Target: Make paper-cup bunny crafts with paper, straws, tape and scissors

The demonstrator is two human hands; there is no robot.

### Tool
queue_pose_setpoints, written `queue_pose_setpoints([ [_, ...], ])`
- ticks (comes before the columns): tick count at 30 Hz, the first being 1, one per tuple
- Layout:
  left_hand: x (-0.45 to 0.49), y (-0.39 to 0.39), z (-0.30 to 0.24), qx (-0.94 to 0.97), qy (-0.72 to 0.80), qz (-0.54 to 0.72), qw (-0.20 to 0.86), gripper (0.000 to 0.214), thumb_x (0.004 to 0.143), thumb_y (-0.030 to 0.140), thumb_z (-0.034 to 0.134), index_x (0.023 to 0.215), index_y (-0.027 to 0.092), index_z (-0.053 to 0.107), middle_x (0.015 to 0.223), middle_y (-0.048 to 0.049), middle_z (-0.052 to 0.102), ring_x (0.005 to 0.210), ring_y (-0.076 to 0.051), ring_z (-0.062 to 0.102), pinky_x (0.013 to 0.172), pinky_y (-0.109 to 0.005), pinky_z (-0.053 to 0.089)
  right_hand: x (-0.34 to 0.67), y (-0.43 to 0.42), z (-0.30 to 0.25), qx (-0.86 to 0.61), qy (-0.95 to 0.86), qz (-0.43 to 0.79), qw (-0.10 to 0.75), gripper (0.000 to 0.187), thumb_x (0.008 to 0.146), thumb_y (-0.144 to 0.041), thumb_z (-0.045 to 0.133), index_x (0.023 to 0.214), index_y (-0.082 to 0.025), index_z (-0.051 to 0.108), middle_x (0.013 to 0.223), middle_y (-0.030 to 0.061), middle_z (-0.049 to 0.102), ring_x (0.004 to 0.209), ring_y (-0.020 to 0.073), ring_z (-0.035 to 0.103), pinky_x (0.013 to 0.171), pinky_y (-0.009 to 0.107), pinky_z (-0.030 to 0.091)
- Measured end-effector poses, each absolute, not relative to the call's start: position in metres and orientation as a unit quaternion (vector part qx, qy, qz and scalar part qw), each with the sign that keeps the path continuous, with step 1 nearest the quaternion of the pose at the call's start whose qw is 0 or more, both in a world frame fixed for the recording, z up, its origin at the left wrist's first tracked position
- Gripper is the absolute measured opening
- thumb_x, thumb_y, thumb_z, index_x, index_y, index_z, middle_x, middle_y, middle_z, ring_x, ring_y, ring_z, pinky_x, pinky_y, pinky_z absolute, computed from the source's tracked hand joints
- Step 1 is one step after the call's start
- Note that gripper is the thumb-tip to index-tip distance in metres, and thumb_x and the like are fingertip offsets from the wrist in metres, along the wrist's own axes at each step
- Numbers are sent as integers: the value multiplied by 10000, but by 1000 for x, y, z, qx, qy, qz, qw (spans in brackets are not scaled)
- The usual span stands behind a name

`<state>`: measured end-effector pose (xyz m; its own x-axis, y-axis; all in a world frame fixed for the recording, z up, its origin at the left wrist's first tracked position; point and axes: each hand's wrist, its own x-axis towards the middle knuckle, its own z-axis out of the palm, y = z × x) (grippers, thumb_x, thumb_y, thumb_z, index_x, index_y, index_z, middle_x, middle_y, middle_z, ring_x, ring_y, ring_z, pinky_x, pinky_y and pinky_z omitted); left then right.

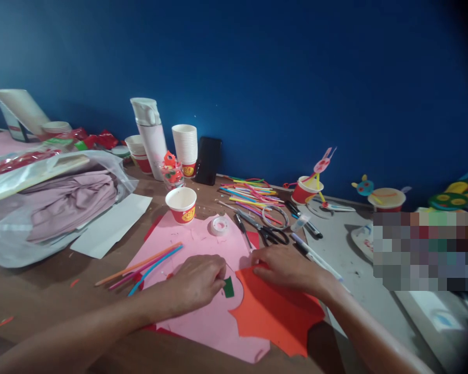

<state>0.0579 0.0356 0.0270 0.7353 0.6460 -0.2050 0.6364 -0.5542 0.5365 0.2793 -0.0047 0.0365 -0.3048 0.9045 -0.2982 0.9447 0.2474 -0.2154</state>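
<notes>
My left hand (198, 283) rests curled on a pink sheet (203, 322), its fingertips pressed on a small green paper piece (228, 287). My right hand (283, 266) lies flat with fingers stretched on the upper edge of an orange sheet (275, 311) that overlaps the pink one. Several coloured sticks (148, 267) lie just left of my left hand. A roll of clear tape (220, 225) and black scissors (263, 230) sit beyond my hands.
A red paper cup (182, 204) stands on the pink sheet. Behind are a stack of cups (185, 148), a white flask (150, 135), a black phone (208, 160), a pile of straws (249, 195), pens (315, 254) and cup crafts (308, 189). A plastic bag of cloth (50, 200) fills the left.
</notes>
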Motion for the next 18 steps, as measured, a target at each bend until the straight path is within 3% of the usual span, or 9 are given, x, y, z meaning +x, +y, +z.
queue_pose_setpoints([
  [5,57,41,18,876,370,36,307,105,744,189,444,713,192,545,709,-16,624,625,-152,532,550,-244,314,279,-5,36,602,782,-153,59,266,851,-293,416,915,-190,652,898,88,685,879,227,611,747,277,369],
  [12,61,45,8,893,356,90,259,215,821,267,409,816,184,606,819,-60,647,739,-189,566,667,-285,381,274,-6,32,604,783,-138,59,233,846,-324,455,907,-212,650,899,78,689,906,230,614,751,272,383],
  [18,60,47,18,888,350,110,277,230,828,267,401,783,183,610,767,-50,632,703,-166,549,654,-266,385,273,-3,27,620,775,-112,45,304,856,-429,424,918,-222,637,883,71,691,859,230,631,697,274,390],
])
